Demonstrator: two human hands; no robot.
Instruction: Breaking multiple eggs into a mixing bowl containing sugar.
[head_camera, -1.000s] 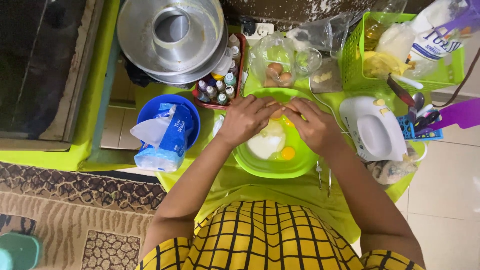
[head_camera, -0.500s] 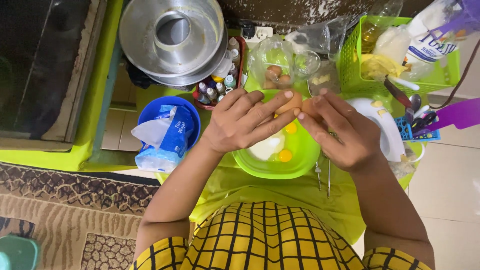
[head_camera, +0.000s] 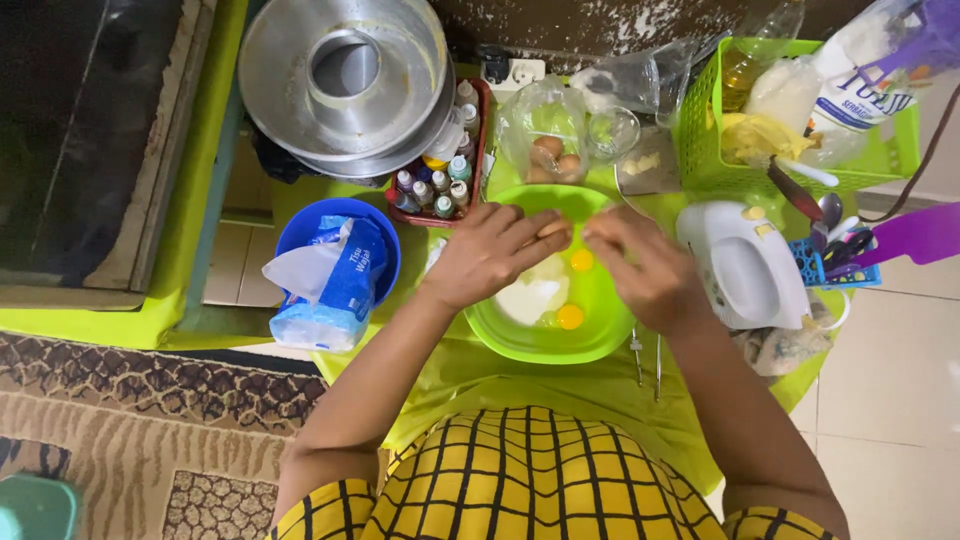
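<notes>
**Egg split over the green bowl**

Both hands meet above the far rim of the green bowl (head_camera: 520, 335). The left hand (head_camera: 490, 255) pinches one half of a brown eggshell (head_camera: 552, 229) between thumb and fingertips; the right hand (head_camera: 640, 265) is curled around the other half, though its shell piece is mostly hidden by the fingers. In the gap between the two hands a yolk (head_camera: 581, 260) shows, and a second yolk (head_camera: 569, 316) lies lower in the bowl beside a white mound (head_camera: 530, 298). Just beyond the bowl stands a clear bag of eggs (head_camera: 553, 155). A white hand mixer (head_camera: 745, 265) lies to the right, a blue bowl (head_camera: 300, 232) holding a packet (head_camera: 335, 290) to the left, and a metal ring pan (head_camera: 345, 80) sits at the far left
</notes>
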